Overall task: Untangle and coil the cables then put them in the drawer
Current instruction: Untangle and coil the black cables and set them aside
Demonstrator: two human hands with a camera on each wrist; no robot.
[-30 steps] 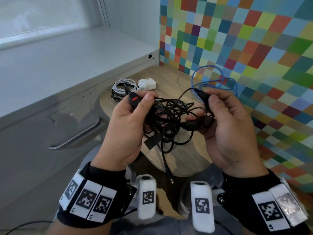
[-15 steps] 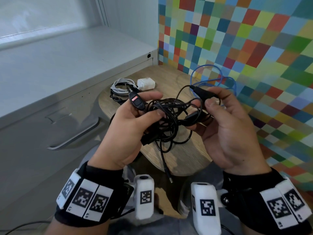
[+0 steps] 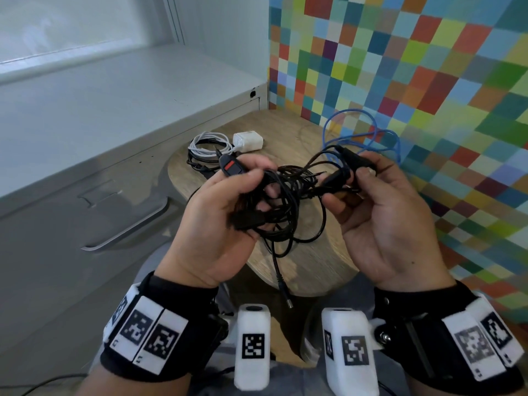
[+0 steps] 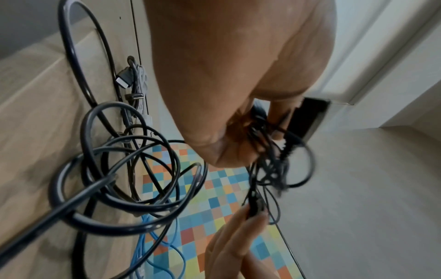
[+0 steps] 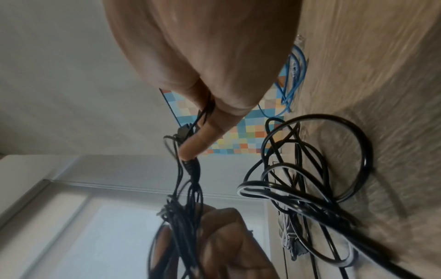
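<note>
A tangled black cable [image 3: 288, 204] hangs between both hands above a round wooden table [image 3: 308, 264]. My left hand [image 3: 228, 201] grips the bundle, with a black inline switch with a red button [image 3: 231, 168] sticking up by the thumb. My right hand [image 3: 371, 195] pinches a black connector end [image 3: 353, 162] of the same cable. One plug [image 3: 286, 292] dangles below the table edge. In the left wrist view the loops [image 4: 128, 175] hang beside the palm. In the right wrist view thumb and finger pinch the cable [image 5: 190, 168].
On the table lie a white cable coil [image 3: 208, 144] with a white charger [image 3: 248, 141], a black cable under it, and a blue cable [image 3: 368, 138] by the coloured checkered wall [image 3: 414, 81]. A grey cabinet drawer with a handle [image 3: 128, 227] stands shut at the left.
Both hands have kept working the black tangle. The left hand's thumb has slid off the switch, whose red button now shows. The right hand has shifted its pinch along the connector end.
</note>
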